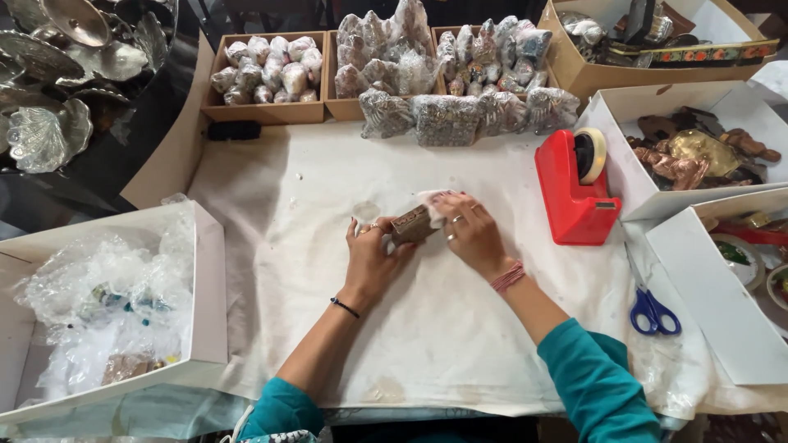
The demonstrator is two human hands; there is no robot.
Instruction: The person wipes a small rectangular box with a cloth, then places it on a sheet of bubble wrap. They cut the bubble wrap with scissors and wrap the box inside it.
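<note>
One head-worn view looks steeply down, close over the cloth-covered table [460, 328] (far edge perhaps cropped).

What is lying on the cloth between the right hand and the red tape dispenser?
Nothing: in the head view, the stretch of white cloth between the right hand and the red tape dispenser is bare, showing only faint stains.

Both arms wore teal sleeves pushed up toward the elbows. The left hand [371, 258] carried a ring and a thin black wrist cord. The right hand [470, 234] had rings on two fingers [456, 218] and a pink thread band at the wrist.
</note>
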